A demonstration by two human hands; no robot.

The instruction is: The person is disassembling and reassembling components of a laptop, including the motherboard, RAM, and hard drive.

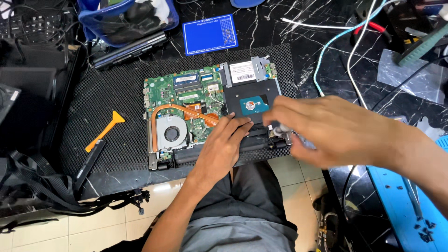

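We have the opened laptop lying bottom-up on the black mesh mat, and everything else we place against it. Our left hand rests flat on its front edge, fingers spread and pressing down near the hinge strip, gripping nothing. Our right hand hovers over the laptop's front right corner, blurred by motion; its fingers look curled around a small silvery tool or part, though we cannot tell exactly what it is or how tightly it is held.

Inside the laptop, the green mainboard fills the left half, with the copper heat pipe curving to the fan. The hard drive sits in the right half.

An orange pry tool lies on the mat, well to the laptop's left. A blue card lies on the counter behind it.

We judge the work to be at the drive bay's front corner, likely on a fastener. Working there calls for a steady left hand and fine placement of the right.
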